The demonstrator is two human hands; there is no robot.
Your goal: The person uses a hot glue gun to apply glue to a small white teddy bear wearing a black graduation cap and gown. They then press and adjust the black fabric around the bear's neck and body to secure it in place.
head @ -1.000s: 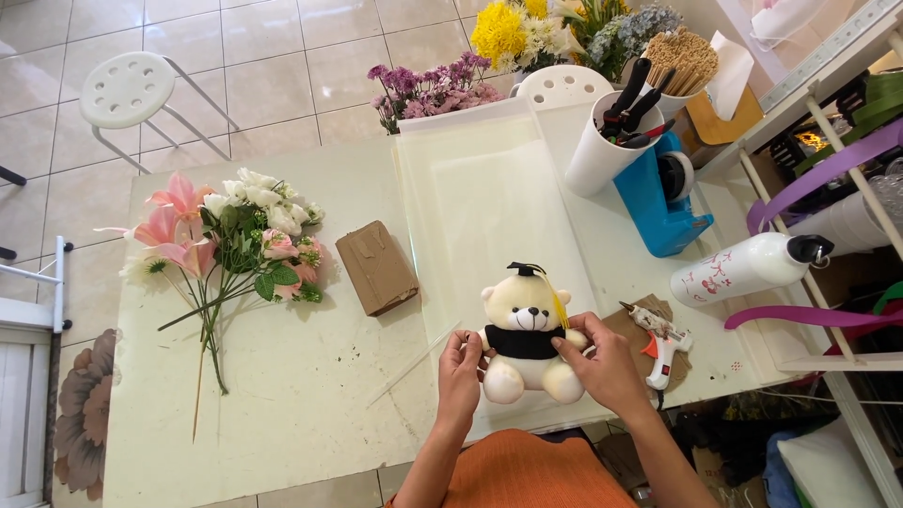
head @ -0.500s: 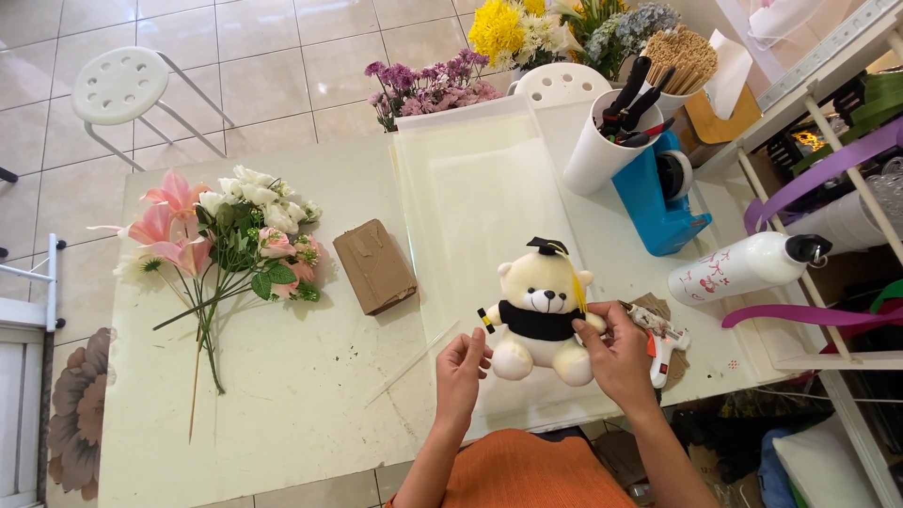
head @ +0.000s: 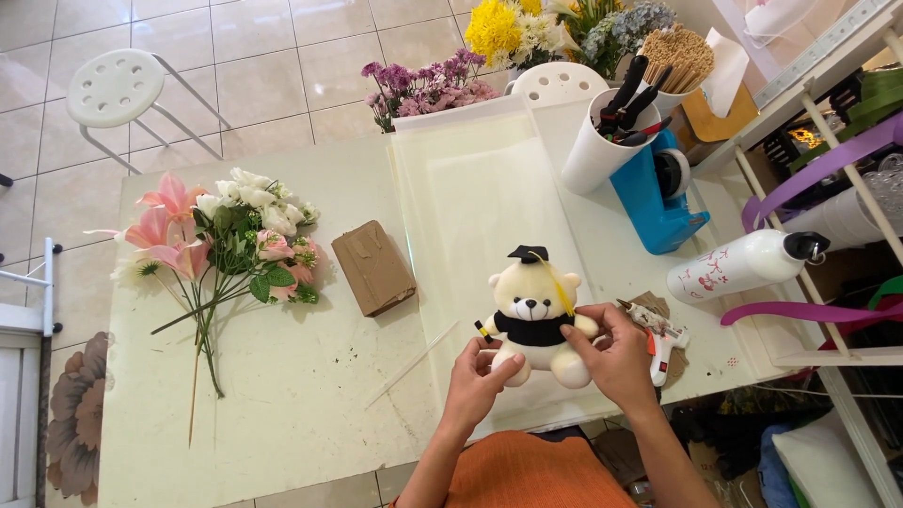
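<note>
Item in hand: a cream teddy bear (head: 533, 320) in a black graduation cap and black top, with a yellow tassel hanging from the cap; you hold it upright, facing you, just above the near edge of the surface (head: 282, 414).
Left hand (head: 478, 381): fingers curled, thumb and fingertips pinching the bear's lower left side at the foot.
Right hand (head: 616, 353): closed around the bear's right arm and flank, fingers wrapped over the plush.
Under your hands: a sheet of pale translucent wrapping film (head: 480, 198), spread flat and running away from you towards the far edge.
Left of your hands: a thin clear stick (head: 411, 364) lying loose at a slant; farther left a brown paper-wrapped block (head: 373, 267), then a bunch of pink and white flowers (head: 226, 245), loose, stems pointing towards you.
Right of your hands: a glue gun (head: 658, 337) on a scrap of brown card, close beside your right wrist; beyond it a white bottle (head: 748, 265) lying on its side.
Beyond your hands: a white cup of black-handled tools (head: 602, 141) and a blue tape dispenser (head: 658, 193).
Progress, as judged: materials are laid out and the bear is picked up; the bear is not yet on a stick, the flowers are unbundled, the film unfolded. Most of the assembly appears to remain.
</note>
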